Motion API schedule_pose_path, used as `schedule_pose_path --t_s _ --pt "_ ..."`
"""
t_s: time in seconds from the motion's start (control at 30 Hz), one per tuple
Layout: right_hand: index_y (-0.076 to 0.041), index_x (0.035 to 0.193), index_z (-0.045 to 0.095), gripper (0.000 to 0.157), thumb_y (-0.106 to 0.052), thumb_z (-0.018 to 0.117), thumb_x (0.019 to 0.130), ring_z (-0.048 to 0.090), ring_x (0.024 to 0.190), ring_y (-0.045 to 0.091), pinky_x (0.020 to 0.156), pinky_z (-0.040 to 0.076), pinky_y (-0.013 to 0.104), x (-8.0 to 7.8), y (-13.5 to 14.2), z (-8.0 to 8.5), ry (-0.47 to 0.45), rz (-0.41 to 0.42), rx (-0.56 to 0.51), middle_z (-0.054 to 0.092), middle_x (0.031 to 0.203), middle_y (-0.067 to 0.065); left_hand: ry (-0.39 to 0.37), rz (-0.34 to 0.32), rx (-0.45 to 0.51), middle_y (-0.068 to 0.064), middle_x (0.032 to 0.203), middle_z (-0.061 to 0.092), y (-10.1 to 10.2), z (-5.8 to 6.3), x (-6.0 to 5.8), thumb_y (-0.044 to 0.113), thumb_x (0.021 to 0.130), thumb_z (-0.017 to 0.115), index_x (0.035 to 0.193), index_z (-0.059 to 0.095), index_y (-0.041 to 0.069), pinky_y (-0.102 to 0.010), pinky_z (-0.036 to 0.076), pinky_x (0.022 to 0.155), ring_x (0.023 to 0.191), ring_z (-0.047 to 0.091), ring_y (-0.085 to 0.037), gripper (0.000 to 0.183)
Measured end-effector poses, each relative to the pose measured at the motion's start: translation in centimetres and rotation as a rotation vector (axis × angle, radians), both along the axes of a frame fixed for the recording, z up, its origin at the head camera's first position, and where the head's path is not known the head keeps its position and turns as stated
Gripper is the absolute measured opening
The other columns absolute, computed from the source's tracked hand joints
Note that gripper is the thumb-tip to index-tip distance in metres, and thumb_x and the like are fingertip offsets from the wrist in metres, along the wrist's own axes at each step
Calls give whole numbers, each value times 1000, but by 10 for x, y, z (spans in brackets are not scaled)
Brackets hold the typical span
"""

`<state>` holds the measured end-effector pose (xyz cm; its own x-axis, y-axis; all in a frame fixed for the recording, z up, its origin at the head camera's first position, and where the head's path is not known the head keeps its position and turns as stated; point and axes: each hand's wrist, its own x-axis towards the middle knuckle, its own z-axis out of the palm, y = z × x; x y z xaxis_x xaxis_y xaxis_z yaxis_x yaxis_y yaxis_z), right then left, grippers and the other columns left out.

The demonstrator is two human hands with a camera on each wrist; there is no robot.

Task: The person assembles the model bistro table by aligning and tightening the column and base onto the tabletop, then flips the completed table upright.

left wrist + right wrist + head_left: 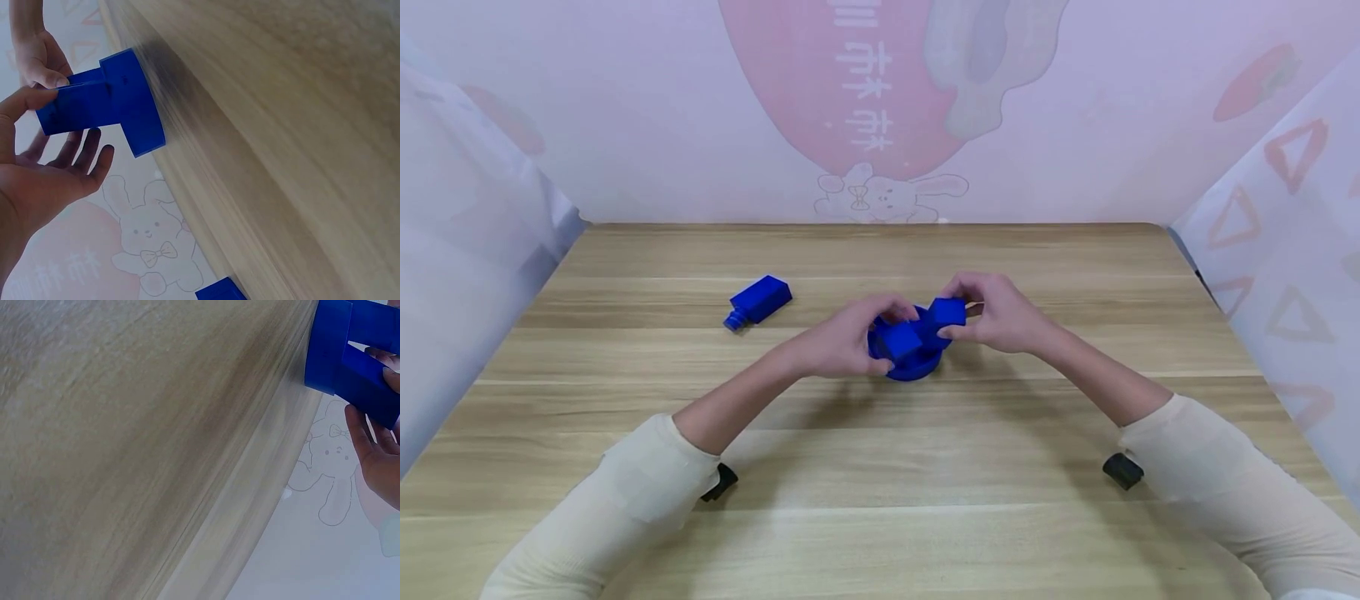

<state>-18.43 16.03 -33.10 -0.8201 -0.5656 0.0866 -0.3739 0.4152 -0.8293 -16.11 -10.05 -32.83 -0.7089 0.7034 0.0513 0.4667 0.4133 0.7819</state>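
A round blue base (913, 369) sits on the table in the head view, with two rectangular blue blocks rising from it. My left hand (842, 337) holds the left block (898, 340) between the thumb in front and the curled fingers behind. The right block (949, 312) leans a little outward, and my right hand (1000, 315) grips its upper part with thumb and fingers. In the right wrist view both blocks come up from the base (326, 344) with a gap between them. Whether they are screwed into the base is hidden.
Another blue block with a threaded end (760, 300) lies on the wooden table (925, 533), left of the hands. A printed cloth wall (647, 117) rises behind the table, and further cloth hangs at both sides. Black wrist devices (1123, 471) sit under the sleeves.
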Motion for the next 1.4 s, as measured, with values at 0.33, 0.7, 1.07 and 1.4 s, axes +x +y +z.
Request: schedule_pose_path --t_s 0.33,0.7,1.07,1.4 --pt "6 108 66 30 2 83 84 68 95 30 93 59 51 1 -1 2 -8 -7 11 68 103 17 5 62 -11 -15 122 68 -2 2 3 0 82 80 121 65 0 -49 51 100 116 60 -31 42" --pt "6 107 66 29 3 83 83 68 94 30 92 59 51 1 -1 1 -8 -7 -2 68 102 17 28 97 -52 -16 124 67 -7 2 5 11 83 87 122 63 -2 -48 54 97 116 61 -31 48" --pt "6 107 66 30 3 83 83 68 94 30 93 59 52 1 -2 0 -17 -20 2 68 103 18 4 374 -88 -12 103 72 -1 -1 21 28 80 90 108 66 0 -32 59 77 92 67 -24 47" --pt "7 105 67 28 3 84 82 69 91 29 90 60 51 0 0 -3 7 -23 -20 68 100 18 87 408 -59 -10 93 73 3 -4 26 23 78 89 103 69 0 -30 56 72 81 65 -22 39"
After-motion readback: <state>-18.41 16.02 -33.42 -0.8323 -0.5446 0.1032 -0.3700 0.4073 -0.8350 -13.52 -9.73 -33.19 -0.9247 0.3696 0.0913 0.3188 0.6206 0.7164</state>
